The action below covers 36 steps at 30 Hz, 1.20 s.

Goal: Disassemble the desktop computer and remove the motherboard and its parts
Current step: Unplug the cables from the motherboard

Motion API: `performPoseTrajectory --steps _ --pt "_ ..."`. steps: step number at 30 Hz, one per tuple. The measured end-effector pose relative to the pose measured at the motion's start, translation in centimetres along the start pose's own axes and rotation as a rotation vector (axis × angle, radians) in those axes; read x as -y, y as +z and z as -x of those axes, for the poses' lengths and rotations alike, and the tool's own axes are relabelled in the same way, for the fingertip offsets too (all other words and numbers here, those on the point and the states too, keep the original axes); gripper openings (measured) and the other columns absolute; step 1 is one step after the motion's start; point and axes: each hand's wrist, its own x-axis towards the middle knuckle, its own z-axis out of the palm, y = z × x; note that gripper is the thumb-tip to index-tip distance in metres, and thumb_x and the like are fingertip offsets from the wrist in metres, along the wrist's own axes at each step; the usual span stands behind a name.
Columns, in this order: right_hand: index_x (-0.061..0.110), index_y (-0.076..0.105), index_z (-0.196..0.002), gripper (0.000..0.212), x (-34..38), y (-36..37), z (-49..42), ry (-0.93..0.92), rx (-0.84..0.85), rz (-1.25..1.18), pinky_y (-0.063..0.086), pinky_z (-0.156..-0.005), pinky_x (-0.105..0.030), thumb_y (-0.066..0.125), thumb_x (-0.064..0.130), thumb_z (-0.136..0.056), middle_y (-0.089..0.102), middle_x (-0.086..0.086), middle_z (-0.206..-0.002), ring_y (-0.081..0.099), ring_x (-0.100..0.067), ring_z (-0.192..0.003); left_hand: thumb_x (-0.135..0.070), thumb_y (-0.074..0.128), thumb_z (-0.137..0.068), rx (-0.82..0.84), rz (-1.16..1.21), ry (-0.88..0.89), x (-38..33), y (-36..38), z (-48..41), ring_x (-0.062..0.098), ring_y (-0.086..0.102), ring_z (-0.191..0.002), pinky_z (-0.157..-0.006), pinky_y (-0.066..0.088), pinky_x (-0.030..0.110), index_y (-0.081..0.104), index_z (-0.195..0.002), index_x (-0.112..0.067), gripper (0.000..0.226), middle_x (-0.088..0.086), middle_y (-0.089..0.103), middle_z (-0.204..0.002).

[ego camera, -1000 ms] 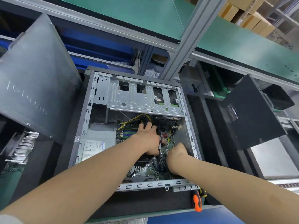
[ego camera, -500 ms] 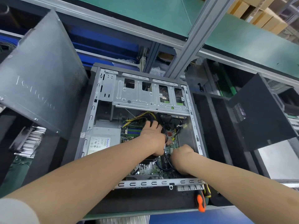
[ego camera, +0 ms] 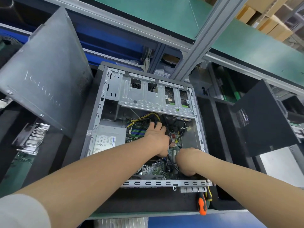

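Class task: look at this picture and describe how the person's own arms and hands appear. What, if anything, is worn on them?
The left hand and right hand are bare, with no gloves, and neither wrist carries a watch or band. Both forearms are uncovered. A pale grey sleeve shows high on the left arm, and no sleeve is in view on the right arm.

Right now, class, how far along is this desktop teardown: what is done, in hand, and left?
Done: the side panel is off and the computer case lies open. In hand: left hand and right hand work among the cables; their grip is hidden. Left: motherboard and power supply sit inside the case.
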Motion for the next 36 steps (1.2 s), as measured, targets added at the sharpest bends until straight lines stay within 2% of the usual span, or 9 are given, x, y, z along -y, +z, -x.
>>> performPoseTrajectory --steps 3,10,12,14,17,26,31,33,36 --pt "0.009 0.059 -0.135 0.036 -0.3 0.0 0.0 0.129 -0.211 -0.22 0.054 -0.092 -0.04 0.056 0.009 -0.099 0.057 -0.01 -0.132 0.062 -0.032 -0.12 -0.044 0.058 -0.093 0.009 0.045 0.013 0.2 0.0 0.1 0.039 0.012 -0.15 -0.122 0.012 0.06 0.05 -0.148 -0.018 0.062 0.015 0.023 -0.163" --pt "0.002 0.061 -0.133 0.037 -1.8 -2.8 0.8 0.182 -0.237 -0.6 0.054 -0.09 -0.034 0.062 0.017 -0.098 0.065 -0.015 -0.127 0.066 -0.026 -0.094 -0.047 0.056 -0.097 -0.125 0.553 0.031 1.8 -1.0 0.1 0.035 0.037 -0.135 -0.112 0.029 0.053 0.065 -0.128 -0.042 0.033 0.006 0.06 -0.135" --pt "0.005 0.057 -0.138 0.04 -2.1 -3.3 1.4 0.173 -0.265 -0.687 0.045 -0.099 -0.039 0.053 0.024 -0.104 0.064 -0.013 -0.132 0.064 -0.028 -0.095 -0.05 0.062 -0.093 -0.189 0.671 0.012 2.2 -1.2 0.0 0.031 0.048 -0.127 -0.107 0.036 0.048 0.069 -0.117 -0.044 0.025 0.001 0.066 -0.126" --pt "-0.004 0.042 -0.146 0.046 -2.7 -3.3 1.2 0.225 -0.327 -0.878 0.049 -0.086 -0.034 0.048 0.016 -0.105 0.062 -0.018 -0.13 0.065 -0.028 -0.093 -0.05 0.07 -0.088 -0.233 0.739 -0.013 2.5 -1.3 0.1 0.028 0.057 -0.116 -0.104 0.044 0.046 0.071 -0.104 -0.041 0.019 -0.001 0.069 -0.114" --pt "-0.008 0.02 -0.153 0.057 -3.0 -2.8 0.8 0.147 -0.353 -0.681 0.048 -0.088 -0.033 0.044 0.014 -0.106 0.053 -0.023 -0.14 0.059 -0.034 -0.122 -0.045 0.076 -0.082 -0.241 0.712 -0.042 2.7 -1.4 -0.2 0.027 0.058 -0.112 -0.099 0.042 0.044 0.071 -0.096 -0.035 0.017 -0.005 0.068 -0.105" --pt "0.018 0.057 -0.092 0.002 -3.3 -3.4 4.9 0.132 -0.719 -0.633 0.031 -0.046 -0.029 0.058 0.017 -0.094 0.052 -0.004 -0.082 0.053 -0.027 -0.074 -0.069 0.059 -0.087 -0.016 0.315 0.056 2.7 -0.1 -1.4 0.034 0.024 -0.141 -0.116 0.018 0.054 0.049 -0.142 -0.038 0.063 0.009 0.04 -0.146" --pt "0.019 0.077 -0.102 0.011 -2.7 -2.5 5.1 -0.466 -0.298 -0.715 0.051 -0.059 -0.015 0.07 0.022 -0.093 0.078 0.0 -0.08 0.073 -0.012 -0.066 -0.054 0.052 -0.087 -0.005 0.306 0.089 2.9 0.0 -1.5 0.036 0.023 -0.14 -0.114 0.018 0.055 0.048 -0.13 -0.048 0.044 0.01 0.038 -0.146" --pt "0.017 0.075 -0.11 0.017 -1.4 -1.6 3.8 -0.485 -0.319 -0.559 0.055 -0.071 -0.025 0.07 0.019 -0.093 0.076 -0.001 -0.092 0.071 -0.018 -0.082 -0.052 0.055 -0.091 -0.056 0.33 0.1 2.8 0.3 -1.4 0.032 0.027 -0.134 -0.112 0.021 0.054 0.052 -0.121 -0.048 0.03 0.007 0.043 -0.135" --pt "0.015 0.065 -0.08 0.018 0.1 -0.3 2.2 -0.456 -0.443 -0.486 0.038 -0.05 -0.025 0.069 0.025 -0.094 0.053 0.003 -0.072 0.056 -0.02 -0.067 -0.055 0.057 -0.091 -0.142 0.287 0.11 2.3 1.2 -1.3 0.03 0.031 -0.13 -0.107 0.024 0.052 0.047 -0.13 -0.049 0.04 0.006 0.046 -0.129"
